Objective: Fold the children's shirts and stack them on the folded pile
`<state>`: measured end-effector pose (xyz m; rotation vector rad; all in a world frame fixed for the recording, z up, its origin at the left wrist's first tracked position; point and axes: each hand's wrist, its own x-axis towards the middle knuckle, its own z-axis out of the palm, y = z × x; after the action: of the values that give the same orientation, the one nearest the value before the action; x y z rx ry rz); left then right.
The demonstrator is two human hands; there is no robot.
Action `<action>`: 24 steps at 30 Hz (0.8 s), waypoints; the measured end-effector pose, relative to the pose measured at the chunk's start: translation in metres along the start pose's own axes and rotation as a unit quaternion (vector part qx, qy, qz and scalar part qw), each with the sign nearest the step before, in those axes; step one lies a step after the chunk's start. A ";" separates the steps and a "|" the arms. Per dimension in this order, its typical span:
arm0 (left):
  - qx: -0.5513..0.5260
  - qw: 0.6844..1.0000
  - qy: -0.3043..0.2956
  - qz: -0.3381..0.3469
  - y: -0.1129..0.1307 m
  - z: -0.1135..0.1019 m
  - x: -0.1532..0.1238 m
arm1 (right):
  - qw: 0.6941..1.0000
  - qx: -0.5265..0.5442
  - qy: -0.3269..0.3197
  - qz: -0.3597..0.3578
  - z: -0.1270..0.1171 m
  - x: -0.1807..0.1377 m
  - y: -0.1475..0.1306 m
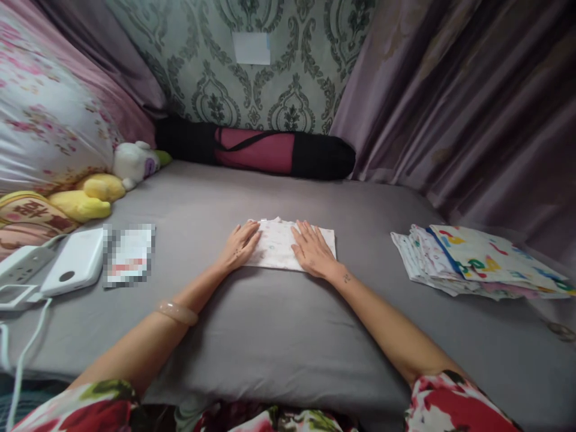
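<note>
A small folded white cloth (279, 242) with a faint print lies flat on the grey bed sheet (270, 336) in the middle. My left hand (239, 246) rests palm down on the cloth's left edge, fingers spread. My right hand (312, 249) presses flat on its right half, fingers apart. Neither hand grips anything. A pale bangle (176, 312) sits on my left wrist.
A stack of folded printed cloths (477, 261) lies at the right. A white power bank (74, 262), a power strip (20, 264) and cables sit at the left, beside plush toys (112, 180) and a floral pillow (40, 114). A black-and-pink rolled bag (261, 150) lies against the back wall.
</note>
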<state>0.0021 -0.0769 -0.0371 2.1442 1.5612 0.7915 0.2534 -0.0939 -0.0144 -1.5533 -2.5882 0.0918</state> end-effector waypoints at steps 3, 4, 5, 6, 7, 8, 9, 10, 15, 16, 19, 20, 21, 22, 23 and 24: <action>-0.006 1.000 0.001 0.000 -0.001 0.002 0.001 | 1.000 0.003 -0.020 -0.017 0.008 0.001 0.000; -0.012 1.000 0.001 -0.002 -0.001 0.002 0.001 | 1.000 0.003 -0.026 -0.015 0.009 0.001 0.001; -0.020 1.000 0.003 -0.005 -0.002 0.002 0.002 | 0.999 0.003 -0.033 -0.014 0.008 0.002 0.001; -0.031 0.999 0.008 -0.012 -0.002 0.001 0.002 | 0.999 0.004 -0.044 -0.011 0.006 0.003 0.000; -0.045 0.999 0.017 -0.021 -0.001 0.000 0.002 | 0.999 0.007 -0.052 -0.005 0.003 0.005 -0.003; -0.060 0.997 0.028 -0.031 -0.001 -0.001 0.002 | 0.998 0.010 -0.055 0.003 -0.001 0.009 -0.007; -0.077 0.995 0.040 -0.042 0.000 -0.003 0.001 | 0.999 0.014 -0.049 0.009 -0.004 0.013 -0.013; -0.093 0.993 0.053 -0.052 0.000 -0.004 0.001 | 0.999 0.018 -0.036 0.009 -0.006 0.018 -0.019; -0.133 0.983 0.096 -0.081 0.000 -0.007 0.000 | 0.999 0.041 -0.013 -0.033 0.006 0.038 -0.045; -0.132 0.983 0.100 -0.084 0.000 -0.007 0.000 | 0.998 0.043 -0.020 -0.032 0.010 0.039 -0.046; -0.134 0.981 0.108 -0.090 -0.002 -0.006 0.001 | 0.998 0.043 -0.034 -0.025 0.016 0.040 -0.045; -0.139 0.980 0.109 -0.090 -0.002 -0.006 0.002 | 0.998 0.044 -0.040 -0.022 0.015 0.041 -0.046; -0.144 0.979 0.113 -0.092 -0.003 -0.007 0.002 | 0.998 0.046 -0.046 -0.016 0.012 0.043 -0.047; -0.148 0.977 0.116 -0.095 -0.003 -0.007 0.002 | 0.998 0.048 -0.048 -0.009 0.009 0.045 -0.050; -0.152 0.976 0.121 -0.096 -0.003 -0.007 0.002 | 0.998 0.049 -0.042 -0.002 0.006 0.049 -0.055; -0.154 0.975 0.124 -0.097 -0.003 -0.008 0.002 | 0.998 0.049 -0.032 0.003 0.003 0.054 -0.060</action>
<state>-0.0047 -0.0743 -0.0328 1.6970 1.6117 1.1837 0.1747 -0.0744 -0.0069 -1.5479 -2.5838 0.2699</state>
